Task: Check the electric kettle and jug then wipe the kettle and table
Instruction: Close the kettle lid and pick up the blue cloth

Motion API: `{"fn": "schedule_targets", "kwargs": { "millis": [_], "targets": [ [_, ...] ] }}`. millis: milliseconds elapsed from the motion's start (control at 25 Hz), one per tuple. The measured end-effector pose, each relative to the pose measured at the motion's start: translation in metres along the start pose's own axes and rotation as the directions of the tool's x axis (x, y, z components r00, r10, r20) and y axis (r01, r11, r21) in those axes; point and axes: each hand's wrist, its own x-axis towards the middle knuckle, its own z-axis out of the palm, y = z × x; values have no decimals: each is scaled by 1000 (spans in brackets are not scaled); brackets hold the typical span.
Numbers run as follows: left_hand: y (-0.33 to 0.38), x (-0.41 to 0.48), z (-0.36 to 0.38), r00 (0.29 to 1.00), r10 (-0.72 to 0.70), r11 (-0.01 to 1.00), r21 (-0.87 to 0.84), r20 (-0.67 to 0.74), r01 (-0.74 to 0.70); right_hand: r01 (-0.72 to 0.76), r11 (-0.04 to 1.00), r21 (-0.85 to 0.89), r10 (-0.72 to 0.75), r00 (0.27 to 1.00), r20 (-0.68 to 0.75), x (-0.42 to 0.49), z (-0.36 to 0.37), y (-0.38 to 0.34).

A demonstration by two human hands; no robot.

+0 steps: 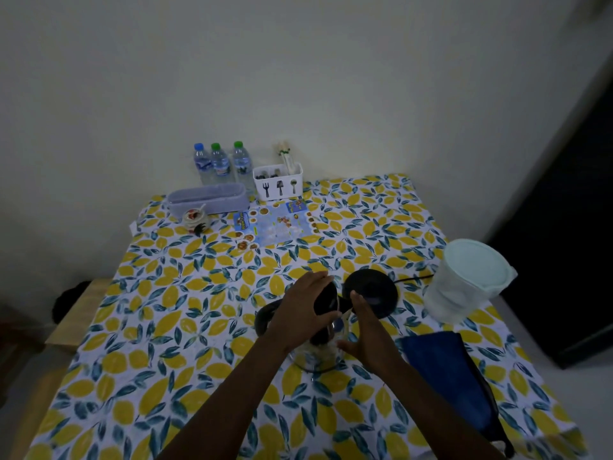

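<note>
From the head view, my left hand (306,310) lies palm-down over the black lid of the clear glass electric kettle (320,346), fingers curled around the lid's far edge, grasping it. My right hand (365,330) is pressed flat against the kettle's right side, fingers straight and spread, steadying it rather than clenched around anything. Both forearms reach in from the near edge of the lemon-patterned tablecloth table (185,327).

The kettle stands on the cloth, off its round black power base (371,290), which sits just behind and to the right of it. I cannot tell what the kettle holds.

Right of the kettle, past the base, stands the translucent plastic jug with a pale mint lid (464,280); it appears to hold clear water. A folded dark blue cloth (447,370) lies just right of the kettle, toward me.

Well behind the kettle, a white cutlery caddy (278,182) holds utensils, beside three small water bottles (220,162) and a long lilac tray (207,197).
</note>
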Motion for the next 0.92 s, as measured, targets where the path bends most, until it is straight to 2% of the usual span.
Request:
{"fn": "schedule_targets", "kwargs": {
  "millis": [160,400,720,920],
  "targets": [
    [-7,3,14,999,-19,990,141,38,14,39,998,52,-40,999,15,2,0,5],
    [-8,3,23,998,-36,984,174,-47,44,69,997,36,-69,998,14,6,0,15],
    [-3,6,24,998,-60,977,207,8,57,102,993,57,-102,995,-6,3,1,21],
    [32,12,39,996,82,981,176,-18,-78,56,997,-44,-59,997,-59,-19,-14,42]
  ]
}}
